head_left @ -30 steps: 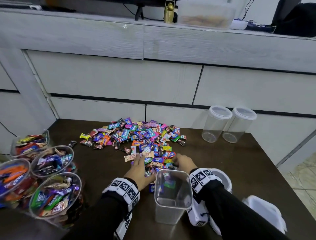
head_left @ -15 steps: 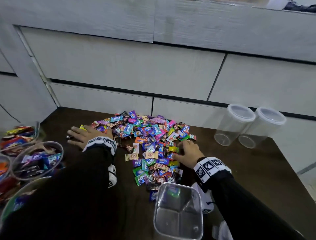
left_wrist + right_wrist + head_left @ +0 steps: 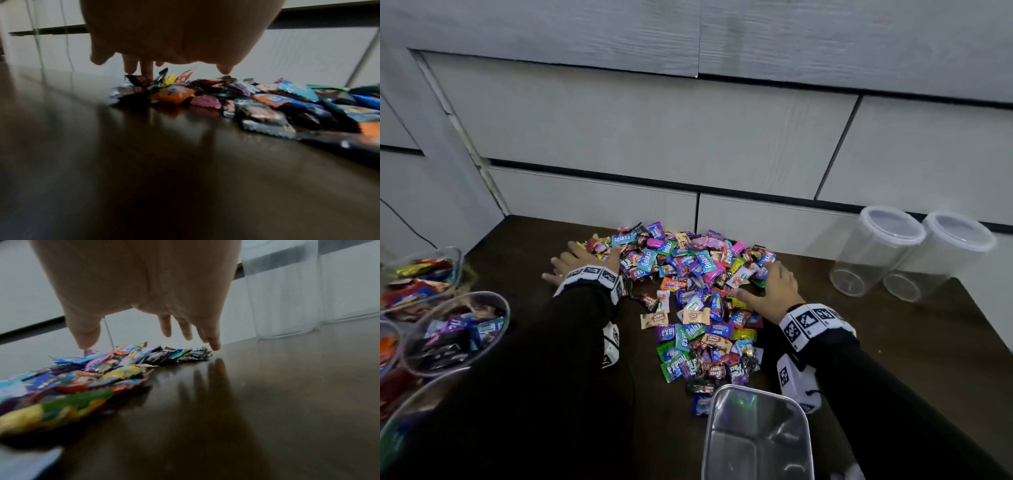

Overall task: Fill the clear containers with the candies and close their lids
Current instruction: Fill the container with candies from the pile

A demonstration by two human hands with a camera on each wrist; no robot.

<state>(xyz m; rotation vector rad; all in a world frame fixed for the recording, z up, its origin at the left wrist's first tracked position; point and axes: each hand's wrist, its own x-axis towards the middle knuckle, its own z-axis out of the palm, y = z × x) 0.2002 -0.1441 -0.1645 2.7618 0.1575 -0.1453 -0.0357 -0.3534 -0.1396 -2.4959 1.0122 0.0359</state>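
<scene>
A pile of wrapped candies (image 3: pixel 688 291) lies on the dark table (image 3: pixel 893 342). My left hand (image 3: pixel 582 262) is spread flat at the pile's far left edge, its fingertips (image 3: pixel 147 71) touching wrappers (image 3: pixel 174 94). At the pile's right edge my right hand (image 3: pixel 774 284) also lies open, fingers (image 3: pixel 213 340) reaching down to the table beside the candies (image 3: pixel 123 369). Neither hand holds anything. An open, nearly empty rectangular clear container (image 3: pixel 756 435) stands at the near edge, in front of the pile.
Two lidded round clear jars (image 3: pixel 873 250) stand empty at the back right, seen blurred as a clear jar (image 3: pixel 283 293) in the right wrist view. Several clear containers filled with candies (image 3: pixel 452 332) crowd the left side. White drawer fronts (image 3: pixel 654 130) rise behind the table.
Both hands moved from beside the rectangular container out to the pile's far flanks, the left hand going far left. The camera has tilted down and closer.
</scene>
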